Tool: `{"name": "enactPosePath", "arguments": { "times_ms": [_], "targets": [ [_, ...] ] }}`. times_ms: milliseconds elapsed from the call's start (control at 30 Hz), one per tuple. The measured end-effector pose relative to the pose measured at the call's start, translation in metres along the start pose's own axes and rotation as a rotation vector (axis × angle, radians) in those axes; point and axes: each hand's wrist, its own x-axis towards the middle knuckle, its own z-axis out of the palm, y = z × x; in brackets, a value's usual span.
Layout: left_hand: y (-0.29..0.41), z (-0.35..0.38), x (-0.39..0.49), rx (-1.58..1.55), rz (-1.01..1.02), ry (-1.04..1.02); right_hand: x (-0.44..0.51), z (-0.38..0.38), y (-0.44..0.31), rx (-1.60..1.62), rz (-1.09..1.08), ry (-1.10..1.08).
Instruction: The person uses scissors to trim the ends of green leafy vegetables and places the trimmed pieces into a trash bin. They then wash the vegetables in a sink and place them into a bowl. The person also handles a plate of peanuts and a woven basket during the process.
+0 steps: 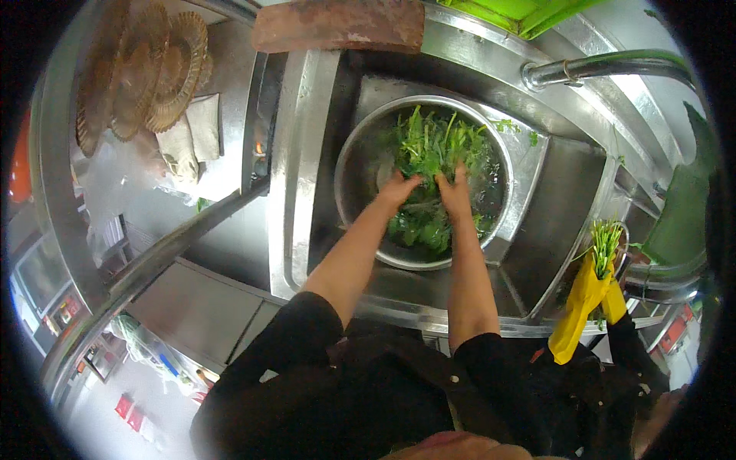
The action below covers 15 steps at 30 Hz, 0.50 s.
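A large round metal basin (343,192) holding water stands in a stainless steel sink (575,172). Leafy green herbs or vegetables (440,138) fill much of its middle, and more leaves lie lower in the basin. My left hand (399,190) grips the near left part of the raised bunch, fingers partly hidden by leaves. On the right of the same bunch is my right hand (456,192), closed around stems, its fingertips also hidden. Both hands are inside the basin's rim, a short way apart.
At right, a co-worker in yellow gloves (581,310) holds green stems (605,244). A metal pipe (604,68) reaches over the sink's far right edge. A reddish-brown board (339,26) and a green crate (512,14) sit beyond. Brown fluted trays (178,72) and folded cloths (204,126) lie left.
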Motion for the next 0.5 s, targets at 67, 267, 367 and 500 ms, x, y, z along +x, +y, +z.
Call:
{"name": "enactPosePath", "arguments": {
  "times_ms": [67, 267, 367, 500],
  "targets": [
    [0.066, -0.011, -0.049, 0.046, -0.07, -0.011, 0.002, 0.004, -0.01, 0.117, 0.015, -0.059],
    [0.071, -0.047, -0.101, 0.433, 0.374, 0.203, -0.041, -0.045, -0.046, -0.116, -0.141, 0.22],
    [0.08, -0.046, -0.112, 0.574, 0.361, 0.176, -0.039, -0.036, -0.022, -0.207, -0.171, 0.364],
    [0.053, -0.017, -0.079, 1.064, 0.459, 0.277, -0.041, -0.002, -0.025, -0.724, 0.07, 0.026]
  ]
}}
